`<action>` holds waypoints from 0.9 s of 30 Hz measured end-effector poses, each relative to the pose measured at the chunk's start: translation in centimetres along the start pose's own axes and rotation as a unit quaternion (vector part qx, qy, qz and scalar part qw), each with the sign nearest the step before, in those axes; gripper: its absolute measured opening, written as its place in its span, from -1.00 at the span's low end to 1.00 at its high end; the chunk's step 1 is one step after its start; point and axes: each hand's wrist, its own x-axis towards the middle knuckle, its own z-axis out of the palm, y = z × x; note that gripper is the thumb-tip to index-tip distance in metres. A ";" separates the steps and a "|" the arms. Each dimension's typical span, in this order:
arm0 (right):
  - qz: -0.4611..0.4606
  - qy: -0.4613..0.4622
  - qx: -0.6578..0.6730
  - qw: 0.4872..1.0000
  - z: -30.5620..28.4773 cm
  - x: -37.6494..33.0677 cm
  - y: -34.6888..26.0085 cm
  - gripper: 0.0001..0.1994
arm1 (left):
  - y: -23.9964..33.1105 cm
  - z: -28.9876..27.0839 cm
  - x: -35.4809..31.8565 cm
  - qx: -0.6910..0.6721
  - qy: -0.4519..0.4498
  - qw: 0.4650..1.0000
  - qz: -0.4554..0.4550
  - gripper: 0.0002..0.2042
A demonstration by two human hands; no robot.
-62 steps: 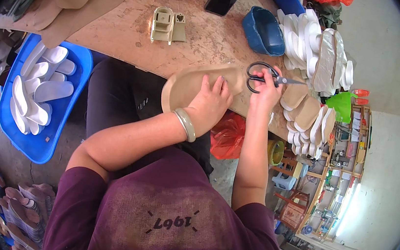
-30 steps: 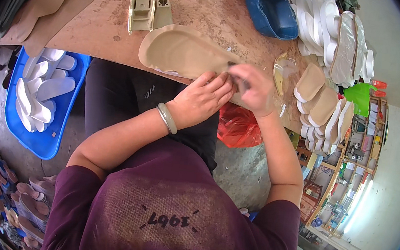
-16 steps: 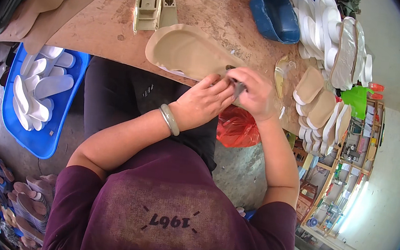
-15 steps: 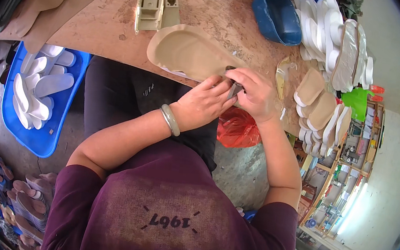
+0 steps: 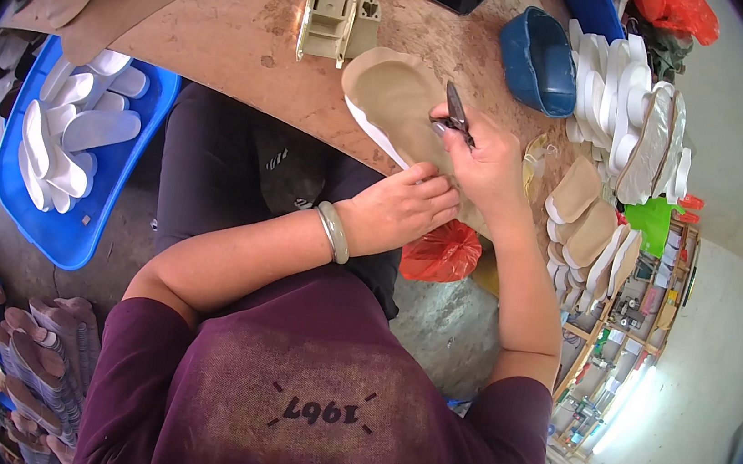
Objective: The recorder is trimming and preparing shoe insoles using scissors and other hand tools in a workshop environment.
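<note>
A beige insole with a white underside (image 5: 396,97) lies slanted across the table's front edge. My left hand (image 5: 401,210) is closed on its near end, the fingers curled over the edge and the thumb side along the rim. Above the insole, my right hand (image 5: 493,168) grips small dark scissors (image 5: 458,114); their pointed end sticks up and away from me. Part of the scissors is hidden in the palm. The insole's near tip is covered by my hands.
A beige plastic tape dispenser (image 5: 329,21) and a dark blue bin (image 5: 537,63) stand on the table (image 5: 230,28). Stacked insoles (image 5: 589,211) line the right side. White pieces fill a blue tub (image 5: 27,202) at left. A red bag (image 5: 443,251) hangs below the edge.
The right hand has lifted from the left hand and turned the scissors upward. The insole has tilted, its white side now showing along the left rim. The view has shifted slightly.
</note>
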 end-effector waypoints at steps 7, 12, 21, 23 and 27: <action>0.260 -0.037 0.004 0.965 -0.9 0.5 -1.0 -0.79 | -0.5 0.8 -0.5 -0.039 0.057 0.998 0.009 -0.67; 0.186 0.125 0.082 0.971 0.5 -2.9 0.5 -0.79 | -0.9 0.8 -0.3 -0.022 0.063 0.997 0.026 -0.68; 0.284 -0.170 -0.043 0.943 -1.1 5.9 -0.3 -0.76 | -1.6 0.7 -0.2 -0.028 0.044 0.998 0.039 -0.65; 0.282 -0.142 -0.066 0.947 -0.8 3.2 -0.5 -0.75 | -1.4 0.5 -0.2 -0.030 0.038 0.998 0.033 -0.64; 0.174 0.249 0.194 0.933 1.4 -5.6 2.3 -0.75 | -0.8 0.6 -0.1 -0.050 0.053 0.997 0.029 -0.67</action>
